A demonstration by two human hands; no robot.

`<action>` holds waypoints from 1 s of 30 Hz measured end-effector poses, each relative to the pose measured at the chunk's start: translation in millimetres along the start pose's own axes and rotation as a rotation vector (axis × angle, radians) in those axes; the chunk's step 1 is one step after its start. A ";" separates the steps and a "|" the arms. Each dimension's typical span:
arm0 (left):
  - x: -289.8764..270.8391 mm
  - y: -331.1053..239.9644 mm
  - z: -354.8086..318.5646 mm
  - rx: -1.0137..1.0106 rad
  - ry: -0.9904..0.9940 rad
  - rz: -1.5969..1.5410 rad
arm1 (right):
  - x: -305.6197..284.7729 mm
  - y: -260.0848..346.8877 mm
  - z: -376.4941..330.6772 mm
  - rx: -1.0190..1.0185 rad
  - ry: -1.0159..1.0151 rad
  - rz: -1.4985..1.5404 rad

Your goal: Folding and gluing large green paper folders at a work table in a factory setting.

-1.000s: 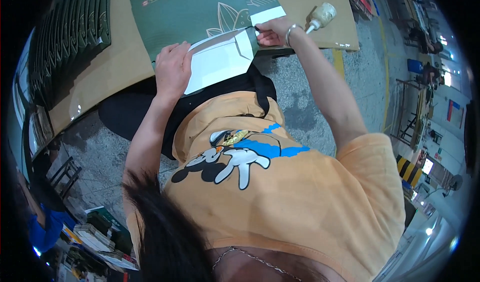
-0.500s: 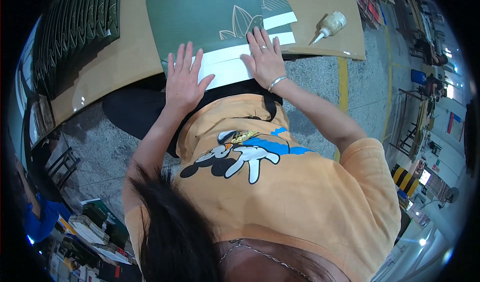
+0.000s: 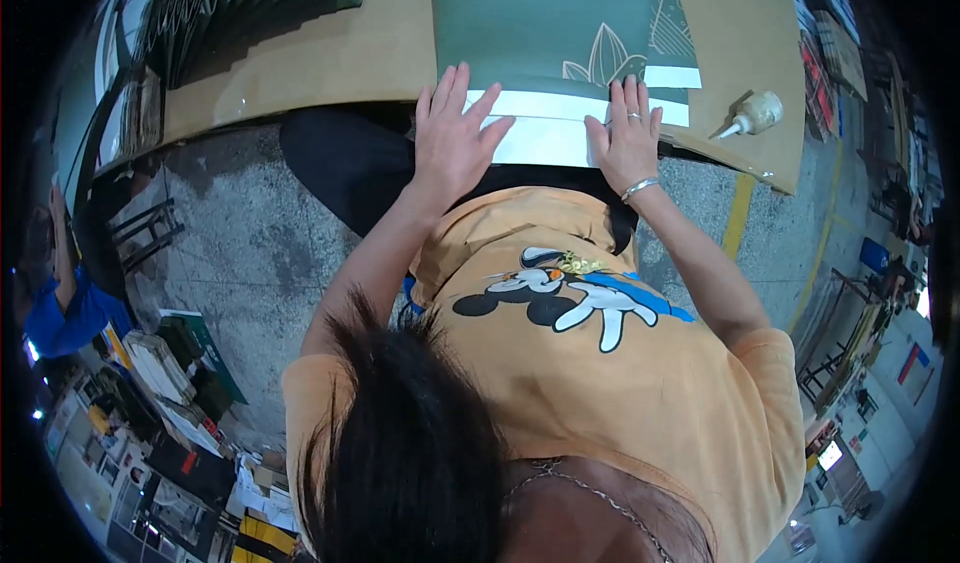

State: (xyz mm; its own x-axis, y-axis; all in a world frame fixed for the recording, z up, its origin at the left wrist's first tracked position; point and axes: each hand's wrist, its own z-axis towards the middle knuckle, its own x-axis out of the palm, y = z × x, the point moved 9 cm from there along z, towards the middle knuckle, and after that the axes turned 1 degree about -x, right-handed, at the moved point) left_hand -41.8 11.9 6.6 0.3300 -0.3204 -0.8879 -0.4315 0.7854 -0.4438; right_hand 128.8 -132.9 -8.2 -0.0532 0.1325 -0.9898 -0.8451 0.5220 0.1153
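Observation:
A green printed paper sheet [image 3: 530,33] with pale leaf line drawings lies before me. It looks like an unfolded paper bag. Its white near strip [image 3: 545,141] hangs past the table edge toward my lap, with a crease across it. On the strip's left end rests my left hand [image 3: 455,148], flat, fingers spread and pointing away. My right hand [image 3: 630,148], wearing a ring and a bracelet, presses flat on the right end, fingertips reaching the green part. Neither hand grips anything. Another green piece with a white edge [image 3: 672,76] shows beneath, at the right.
A squeeze glue bottle [image 3: 757,113] with a white nozzle lies on its side on the cardboard-covered table [image 3: 300,63], right of the sheet. Folded green bags [image 3: 250,8] stand in a row at far left. A person in blue [image 3: 75,308] is at the left rim.
My view has turned, so the table and both hands appear farther right. Both hands stay flat on the white strip, with only slight shifts of the fingers.

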 end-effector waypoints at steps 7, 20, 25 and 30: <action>7.8 4.8 -2.8 0.034 0.039 0.180 | -18.8 24.3 5.0 -0.177 -0.168 0.335; -0.7 3.9 8.3 0.243 0.077 0.148 | -8.7 16.5 21.9 -0.191 -0.090 0.089; -5.4 9.4 16.1 0.219 0.105 0.098 | -13.3 41.1 34.0 -0.105 0.029 -0.007; -26.7 8.0 12.2 0.220 0.045 -0.145 | -36.7 -4.3 22.0 -0.168 -0.153 0.568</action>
State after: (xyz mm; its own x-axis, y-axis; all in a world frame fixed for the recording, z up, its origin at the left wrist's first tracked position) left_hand -43.8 33.3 28.3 0.3352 -0.4572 -0.8238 -0.1884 0.8242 -0.5341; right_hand 146.1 -121.4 29.5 -0.4537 0.4770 -0.7528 -0.7798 0.1963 0.5944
